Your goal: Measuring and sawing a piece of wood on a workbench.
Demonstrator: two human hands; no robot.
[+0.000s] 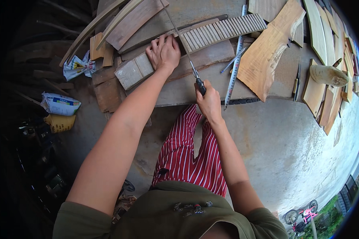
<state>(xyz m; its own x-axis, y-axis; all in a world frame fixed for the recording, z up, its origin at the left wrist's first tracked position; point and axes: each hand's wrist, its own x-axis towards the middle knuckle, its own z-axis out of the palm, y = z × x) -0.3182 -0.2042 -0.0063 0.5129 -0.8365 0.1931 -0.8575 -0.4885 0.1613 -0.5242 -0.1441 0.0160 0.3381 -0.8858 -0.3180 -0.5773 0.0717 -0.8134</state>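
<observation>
Presently, in the head view, the right hand has its fingers wrapped around the black handle of a thin metal saw, whose blade meets a long, pale, grooved wooden bar on the grey-brown desk. The left hand, its fingers bent and slightly spread, rests upon wood beside the blade.

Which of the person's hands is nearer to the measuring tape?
Right. The right hand, gripping the black saw handle, is just left of the measuring tape's near end; the left hand is farther left, beyond the grooved wood.
</observation>
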